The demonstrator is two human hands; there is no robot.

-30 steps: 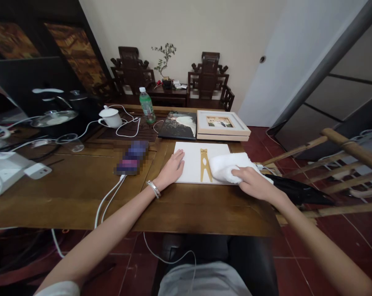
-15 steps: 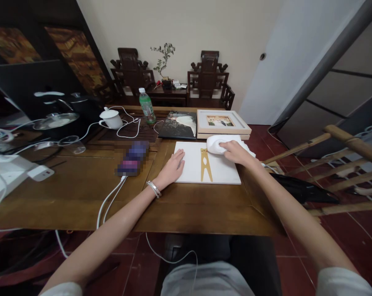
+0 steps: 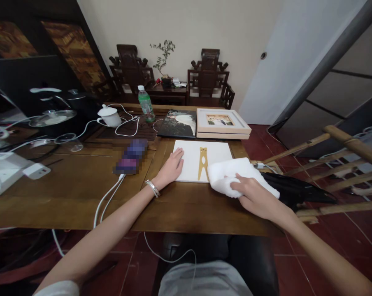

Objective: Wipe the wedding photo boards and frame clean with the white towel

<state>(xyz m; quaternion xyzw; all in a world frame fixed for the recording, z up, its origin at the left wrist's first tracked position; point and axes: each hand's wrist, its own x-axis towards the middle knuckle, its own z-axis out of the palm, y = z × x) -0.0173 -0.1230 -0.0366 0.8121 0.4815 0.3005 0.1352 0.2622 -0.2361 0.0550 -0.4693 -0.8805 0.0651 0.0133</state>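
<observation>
A white panel (image 3: 187, 158) with a gold stand leg (image 3: 202, 162) on its face, like the back of a picture frame, lies flat on the wooden table (image 3: 186, 209). My left hand (image 3: 173, 165) rests flat on the panel's left edge with its fingers stretched out. Bunched under the fingers of my right hand (image 3: 250, 193) is a white cloth (image 3: 235, 172). It covers the panel's near right corner and spreads onto the table beyond it.
Behind the panel lie a dark photo panel (image 3: 178, 124) and stacked light wooden picture frames (image 3: 223, 123). A plastic bottle (image 3: 146, 105), a lidded white cup (image 3: 108, 116) and a phone (image 3: 130, 157) with cables are to the left. A wooden chair (image 3: 352, 144) stands at the right.
My right hand has drawn the cloth from the panel's far right corner toward me, to the near right corner. My left hand has stayed on the left edge.
</observation>
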